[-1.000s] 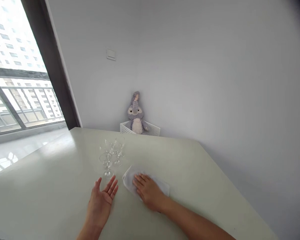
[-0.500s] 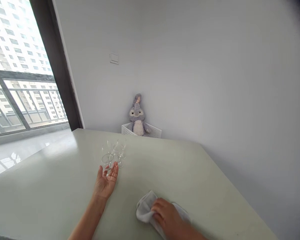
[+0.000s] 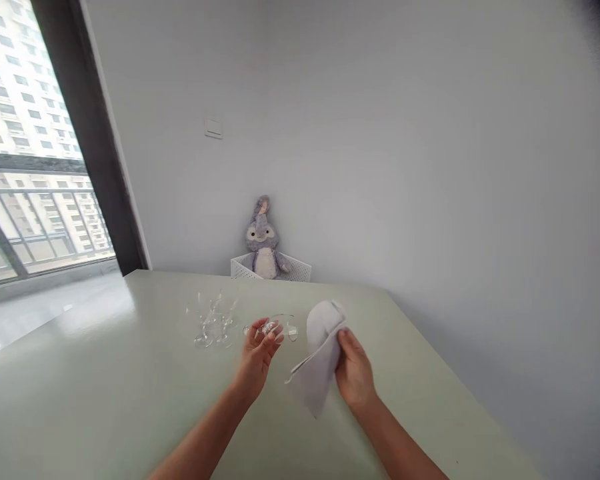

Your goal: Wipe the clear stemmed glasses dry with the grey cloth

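Observation:
My left hand [image 3: 258,353] is closed around a clear stemmed glass [image 3: 284,328], which it holds on its side above the table with the rim toward the right. My right hand [image 3: 354,371] grips a pale grey cloth [image 3: 321,353] by its right side; the cloth hangs down in folds, just right of the glass and apart from it. Left of my left hand, a few more clear stemmed glasses [image 3: 204,332] stand close together on the table, their outlines faint.
The pale green table [image 3: 130,400] fills the lower view. At its far edge, a white perforated basket [image 3: 300,268] holds a grey plush rabbit [image 3: 266,248]. A plain wall rises behind, with a window [image 3: 30,167] on the left.
My left hand has taken one glass from the group, moved it right and tipped it sideways. My right hand has lifted the cloth off the table toward the glass. The view has shifted slightly.

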A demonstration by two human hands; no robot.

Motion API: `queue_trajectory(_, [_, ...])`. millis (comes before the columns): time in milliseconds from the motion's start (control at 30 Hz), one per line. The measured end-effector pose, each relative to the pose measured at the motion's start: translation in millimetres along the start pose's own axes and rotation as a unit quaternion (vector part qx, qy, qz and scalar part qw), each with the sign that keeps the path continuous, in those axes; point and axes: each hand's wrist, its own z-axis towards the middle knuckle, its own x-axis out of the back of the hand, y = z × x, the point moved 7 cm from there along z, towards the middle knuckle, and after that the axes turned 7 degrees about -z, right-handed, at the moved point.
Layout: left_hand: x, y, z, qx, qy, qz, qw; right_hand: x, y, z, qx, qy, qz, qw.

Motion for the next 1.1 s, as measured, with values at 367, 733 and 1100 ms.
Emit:
queue_trajectory(367, [7.5, -39.3, 25.0, -0.02, -0.068, 0.187, 0.98, -43.8, 56.1, -2.3, -0.065, -0.203, -0.006, 0.977])
queue_trajectory(733, [-2.1, -41.4, 16.4, 0.037, -0.179, 0.205, 0.962, -36.3, 82.9, -7.7, -0.275, -0.143, 0.21, 0.927])
queue_trajectory(1100, [16.2, -45.6, 22.6, 0.086, -0.099, 0.309, 0.942, -37.5, 59.8, -12.1, 0.028, -0.175, -0.246, 0.953])
